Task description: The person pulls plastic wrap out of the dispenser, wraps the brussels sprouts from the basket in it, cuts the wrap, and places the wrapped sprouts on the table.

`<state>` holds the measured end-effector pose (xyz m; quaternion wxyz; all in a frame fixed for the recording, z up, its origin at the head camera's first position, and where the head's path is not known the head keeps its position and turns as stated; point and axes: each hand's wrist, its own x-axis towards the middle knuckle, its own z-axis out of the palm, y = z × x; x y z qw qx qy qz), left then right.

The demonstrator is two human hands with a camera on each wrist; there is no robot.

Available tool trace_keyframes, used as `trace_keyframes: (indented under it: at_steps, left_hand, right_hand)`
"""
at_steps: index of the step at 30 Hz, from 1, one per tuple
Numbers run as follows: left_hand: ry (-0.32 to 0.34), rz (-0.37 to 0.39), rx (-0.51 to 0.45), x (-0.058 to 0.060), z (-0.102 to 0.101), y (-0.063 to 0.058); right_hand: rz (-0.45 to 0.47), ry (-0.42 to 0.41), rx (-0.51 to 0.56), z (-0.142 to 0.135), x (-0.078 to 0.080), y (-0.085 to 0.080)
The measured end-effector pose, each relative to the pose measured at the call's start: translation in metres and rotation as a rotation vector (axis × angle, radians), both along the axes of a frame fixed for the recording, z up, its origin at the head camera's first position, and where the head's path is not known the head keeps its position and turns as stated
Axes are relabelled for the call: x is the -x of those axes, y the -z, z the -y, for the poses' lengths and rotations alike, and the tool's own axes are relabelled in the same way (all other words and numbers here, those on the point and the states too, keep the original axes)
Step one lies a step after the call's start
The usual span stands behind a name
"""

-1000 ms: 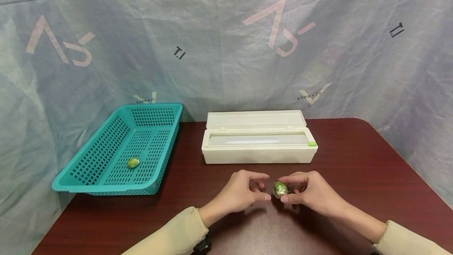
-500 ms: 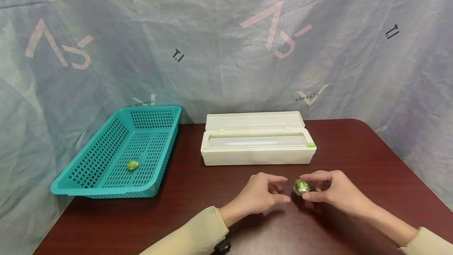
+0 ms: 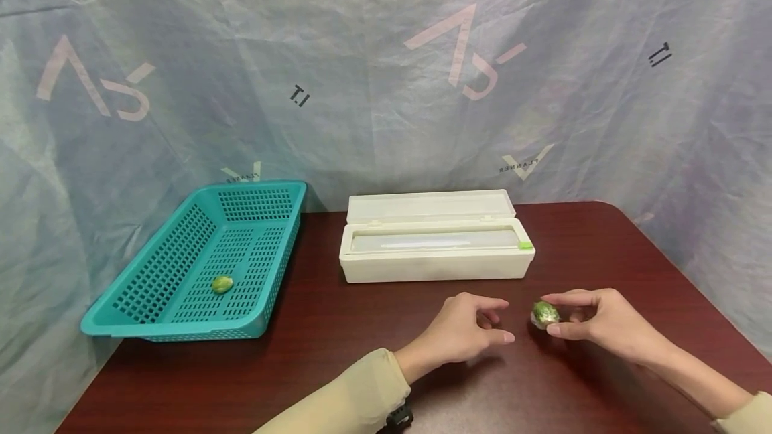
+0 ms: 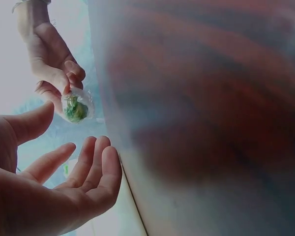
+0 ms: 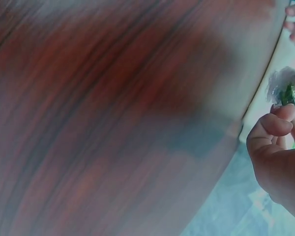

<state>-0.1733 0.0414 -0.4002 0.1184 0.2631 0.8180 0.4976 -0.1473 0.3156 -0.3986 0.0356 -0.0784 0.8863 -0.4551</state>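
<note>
My right hand (image 3: pixel 609 321) pinches a Brussels sprout (image 3: pixel 545 314) between thumb and fingers, above the right part of the table. Clear plastic film wraps the sprout; the left wrist view shows the film (image 4: pixel 89 101) bunched out around it. To its left, my left hand (image 3: pixel 467 330) holds nothing, thumb and fingers spread apart and pointing at the sprout with a gap between. In the left wrist view the left hand's fingers (image 4: pixel 91 169) are loosely bent. At the right edge of the right wrist view, the right thumb and fingers (image 5: pixel 275 125) meet under the wrapped sprout.
A white cling film dispenser (image 3: pixel 437 270) with its lid (image 3: pixel 431 206) raised stands behind the hands. At the left is a turquoise basket (image 3: pixel 265 317) with a second Brussels sprout (image 3: pixel 222 284) inside. A grey printed curtain (image 3: pixel 386 86) hangs behind the dark red table (image 3: pixel 338 380).
Both hands have moved to the right across the table, the right one carrying the wrapped Brussels sprout. The gap between the left hand and the sprout has widened.
</note>
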Motion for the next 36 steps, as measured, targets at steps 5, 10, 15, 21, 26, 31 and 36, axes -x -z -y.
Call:
trace_keyframes:
  at_steps: [5,10,15,21,26,31,36]
  left_hand:
    - [0.002,0.004,0.021,0.001,-0.003,-0.003]
    - [-0.01,0.012,0.021,0.001,-0.009,-0.004]
    - [-0.019,0.023,0.031,0.0,-0.013,-0.005]
    - [-0.026,0.023,0.045,-0.001,-0.014,-0.007]
    - [-0.019,0.006,0.061,-0.002,-0.014,-0.009]
    - [-0.016,-0.007,0.083,-0.002,-0.014,-0.01]
    - [-0.015,0.003,0.088,-0.003,-0.013,-0.011]
  right_hand:
    - [0.036,0.014,-0.026,-0.015,0.0,0.001]
    - [0.071,0.01,-0.03,-0.027,0.003,0.005]
    - [0.065,0.0,-0.027,-0.036,0.006,0.009]
    - [0.1,0.011,-0.011,-0.042,0.008,0.011]
    - [0.109,-0.009,-0.007,-0.046,0.009,0.013]
    - [0.092,-0.029,-0.021,-0.045,0.011,0.013]
    - [0.058,-0.044,-0.068,-0.042,0.012,0.011]
